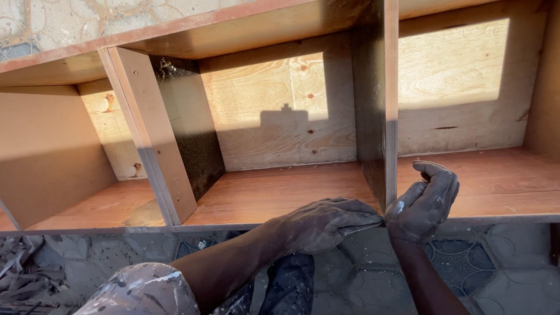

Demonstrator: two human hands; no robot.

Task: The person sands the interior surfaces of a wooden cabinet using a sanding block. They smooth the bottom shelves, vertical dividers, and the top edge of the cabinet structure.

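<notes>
Dusty and grey, my left hand (324,224) presses a folded sheet of sandpaper (364,226) flat against the shelf's front edge. Just beside it my right hand (423,204) curls loosely, holding nothing, before the upright divider (379,105) of the wooden cabinet (280,192).

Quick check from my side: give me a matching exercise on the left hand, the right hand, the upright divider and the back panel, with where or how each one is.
Things:
1. left hand
2. right hand
3. upright divider
4. back panel

States:
A. pale plywood, part sunlit, part in shadow
B. dark board standing between two compartments
C. lying flat along the shelf's front edge
D. raised, fingers curled, right of the divider

Pairs: 1-C, 2-D, 3-B, 4-A
</notes>
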